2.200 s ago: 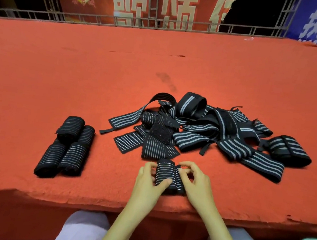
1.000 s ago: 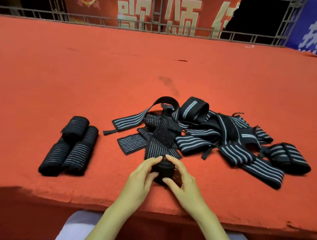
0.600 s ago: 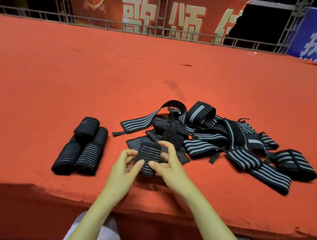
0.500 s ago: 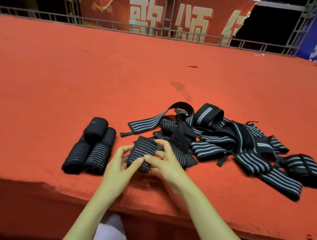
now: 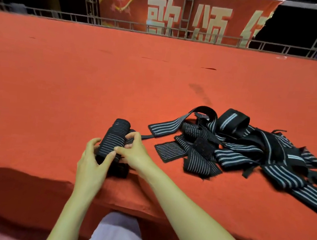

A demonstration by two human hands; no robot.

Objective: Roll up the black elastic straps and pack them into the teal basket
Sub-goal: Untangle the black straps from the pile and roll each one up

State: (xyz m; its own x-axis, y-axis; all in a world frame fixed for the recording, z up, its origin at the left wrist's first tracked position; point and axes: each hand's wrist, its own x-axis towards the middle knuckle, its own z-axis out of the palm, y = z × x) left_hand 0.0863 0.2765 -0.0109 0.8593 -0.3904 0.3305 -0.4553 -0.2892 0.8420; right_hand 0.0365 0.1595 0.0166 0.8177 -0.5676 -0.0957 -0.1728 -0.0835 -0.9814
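Observation:
A freshly rolled black strap with thin white stripes (image 5: 110, 144) sits on top of the group of earlier rolled straps (image 5: 121, 125) near the front edge of the red surface. My left hand (image 5: 91, 163) grips its left side with thumb and fingers. My right hand (image 5: 133, 152) pinches its right end. The other rolls are mostly hidden beneath the held roll and my hands. A tangled pile of unrolled black striped straps (image 5: 238, 147) lies to the right. The teal basket is out of view.
The red carpeted surface (image 5: 79, 85) stretches far back to a metal railing (image 5: 124, 23) and a red banner (image 5: 183, 12). Its front edge runs just below my hands. My light-coloured lap (image 5: 117, 232) shows beneath it.
Both hands carried the rolled strap leftward from the middle front onto the group of finished rolls. The camera view swung left, and the basket corner dropped out of sight.

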